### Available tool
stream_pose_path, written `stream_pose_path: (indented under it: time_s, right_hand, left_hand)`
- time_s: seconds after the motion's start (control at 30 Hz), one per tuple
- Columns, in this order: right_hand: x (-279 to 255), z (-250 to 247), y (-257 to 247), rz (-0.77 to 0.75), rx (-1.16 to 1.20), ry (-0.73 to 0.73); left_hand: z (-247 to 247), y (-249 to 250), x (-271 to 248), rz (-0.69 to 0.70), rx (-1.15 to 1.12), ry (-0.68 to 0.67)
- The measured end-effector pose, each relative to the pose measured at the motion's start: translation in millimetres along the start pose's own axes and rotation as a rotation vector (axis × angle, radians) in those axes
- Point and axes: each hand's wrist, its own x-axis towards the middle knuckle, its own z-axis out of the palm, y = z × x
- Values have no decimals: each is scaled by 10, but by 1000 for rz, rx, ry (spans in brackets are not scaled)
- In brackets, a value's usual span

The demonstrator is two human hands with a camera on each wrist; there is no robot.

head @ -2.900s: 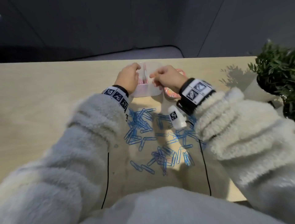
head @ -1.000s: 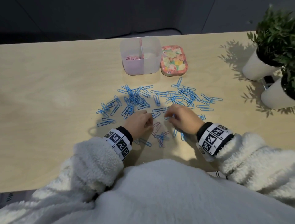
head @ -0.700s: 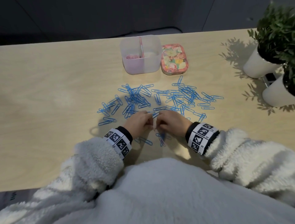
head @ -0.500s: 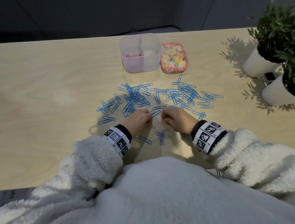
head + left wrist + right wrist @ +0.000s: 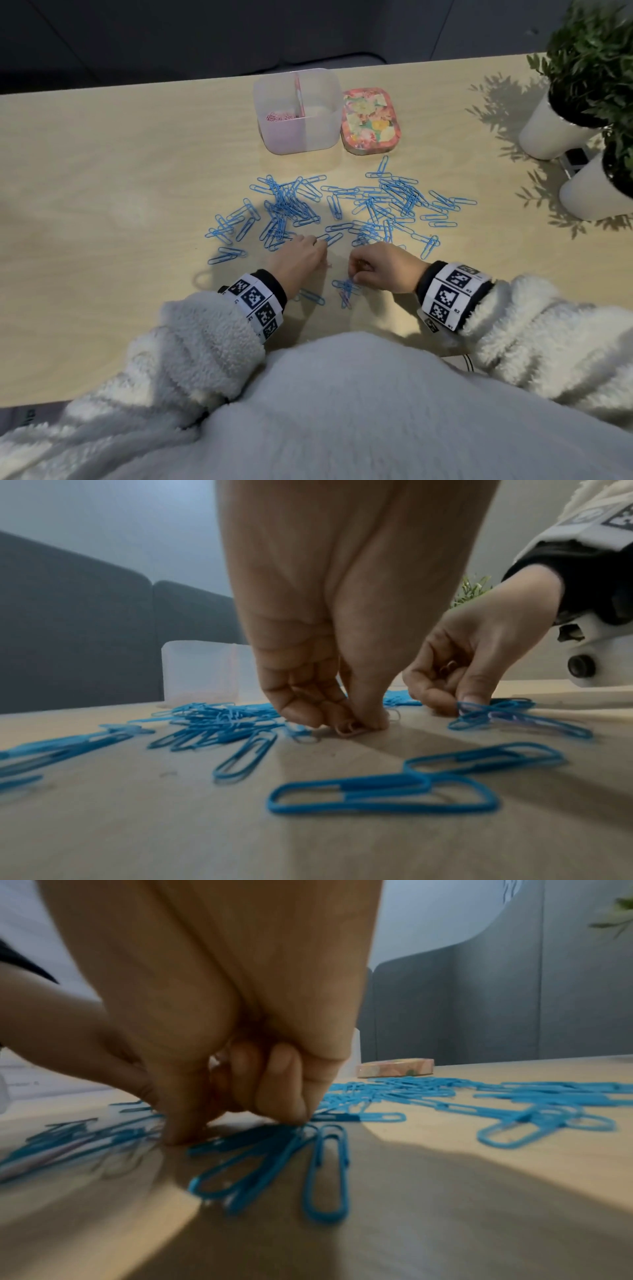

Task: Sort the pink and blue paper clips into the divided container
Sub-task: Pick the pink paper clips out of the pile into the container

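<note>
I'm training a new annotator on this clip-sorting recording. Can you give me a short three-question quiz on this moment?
1. True or false: the right compartment of the divided container holds blue clips.
2. What lies right of the container? A) floral tin B) a stapler C) a mug
3. What colour is the clip the left hand pinches at the table?

Key: 1 false, only pink clips show, in the left compartment; 2 A; 3 pink.

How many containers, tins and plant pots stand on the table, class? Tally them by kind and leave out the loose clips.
Divided container: 1
Floral tin: 1
White plant pots: 2
Total: 4
</note>
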Motion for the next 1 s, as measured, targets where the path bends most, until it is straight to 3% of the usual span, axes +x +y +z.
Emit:
stream_pose_path:
  time_s: [0.13, 0.2, 0.33, 0.4, 0.57, 0.63, 0.7, 0.87, 1.0]
  right_hand:
    - [16, -48, 39, 22, 64, 113]
    - [13, -107, 114, 67, 254, 203]
    - [-44, -152, 101, 117, 735, 171]
    - [-73, -133, 19, 85, 678, 102]
    - [-75, 68, -139, -93, 235, -60]
    - [-49, 117, -134, -62, 22, -65]
    - [-37, 88, -122, -59, -17, -11]
    - [14, -103, -40, -6, 244, 146]
    - [67, -203, 29, 100, 472, 167]
  left_hand:
    - [-49, -67, -10, -24, -215, 23]
    - [-117, -115, -30, -53, -383, 46]
    - [-243, -216, -30, -151, -751, 43]
    - [-288, -238, -4, -263, -1008, -14]
    - [-396, -217, 66, -538, -1592, -135]
    - [-406, -205, 78, -569, -1612, -203]
    - [-370, -177, 90, -549, -1499, -214]
    - [-263, -86, 74, -352, -1175, -203]
    - [-260, 22, 99, -312, -1036, -205]
